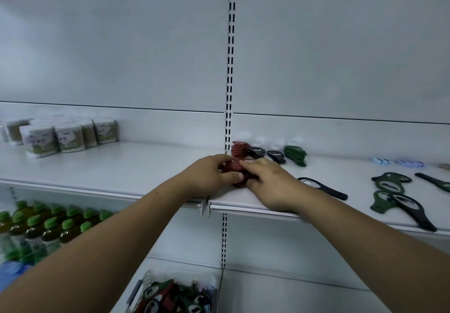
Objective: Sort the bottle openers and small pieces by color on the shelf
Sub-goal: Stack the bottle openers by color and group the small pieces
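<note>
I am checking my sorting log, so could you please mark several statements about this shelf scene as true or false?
1. The left hand and the right hand both grip red openers. True.
2. The green stack stands left of the red stack. False: it stands to the right, with black openers between them.
3. The basket below the shelf holds nothing. False: it holds mixed openers.
4. Green-capped bottles stand below the shelf at the left. True.
</note>
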`<state>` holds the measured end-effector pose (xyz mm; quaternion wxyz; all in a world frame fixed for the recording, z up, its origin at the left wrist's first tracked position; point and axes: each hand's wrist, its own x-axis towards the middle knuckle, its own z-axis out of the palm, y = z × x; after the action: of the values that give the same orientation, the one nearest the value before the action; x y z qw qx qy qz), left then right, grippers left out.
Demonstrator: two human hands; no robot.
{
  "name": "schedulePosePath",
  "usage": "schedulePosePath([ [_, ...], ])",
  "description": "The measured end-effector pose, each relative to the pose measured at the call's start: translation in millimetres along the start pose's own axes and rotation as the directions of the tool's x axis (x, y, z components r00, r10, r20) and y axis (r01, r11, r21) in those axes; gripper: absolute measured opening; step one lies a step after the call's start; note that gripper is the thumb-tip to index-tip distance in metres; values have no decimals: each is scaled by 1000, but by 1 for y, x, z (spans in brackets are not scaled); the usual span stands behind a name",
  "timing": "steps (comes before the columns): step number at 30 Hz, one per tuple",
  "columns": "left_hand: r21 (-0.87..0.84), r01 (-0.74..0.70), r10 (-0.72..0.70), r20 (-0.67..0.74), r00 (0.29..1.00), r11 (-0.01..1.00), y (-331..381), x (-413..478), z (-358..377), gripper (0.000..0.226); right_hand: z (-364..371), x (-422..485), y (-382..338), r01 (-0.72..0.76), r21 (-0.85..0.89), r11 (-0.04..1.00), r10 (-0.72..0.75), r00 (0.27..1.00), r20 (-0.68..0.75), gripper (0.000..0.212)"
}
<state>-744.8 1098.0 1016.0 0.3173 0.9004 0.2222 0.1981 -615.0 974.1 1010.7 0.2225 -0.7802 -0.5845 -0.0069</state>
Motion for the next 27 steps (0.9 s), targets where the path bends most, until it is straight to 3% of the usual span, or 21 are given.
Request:
schedulePosePath([
  [7, 58, 16, -10, -90, 996, 998, 7, -1, 2, 25, -4, -3, 2, 30, -18, 999, -29, 999, 46, 47],
  [16, 250, -7, 25, -70, 997, 968, 13, -6, 6, 47, -4, -3, 2, 31, -107, 994, -28, 999, 32, 44],
  [22, 206, -12, 23, -53, 998, 979, 14, -7, 6, 43, -6, -3, 5, -34, -12, 999, 35, 997, 71, 43],
  [27, 182, -4, 12, -43, 999, 983, 12, -7, 5, 45, -2, 2, 4, -27, -77, 997, 31, 998, 50, 40],
])
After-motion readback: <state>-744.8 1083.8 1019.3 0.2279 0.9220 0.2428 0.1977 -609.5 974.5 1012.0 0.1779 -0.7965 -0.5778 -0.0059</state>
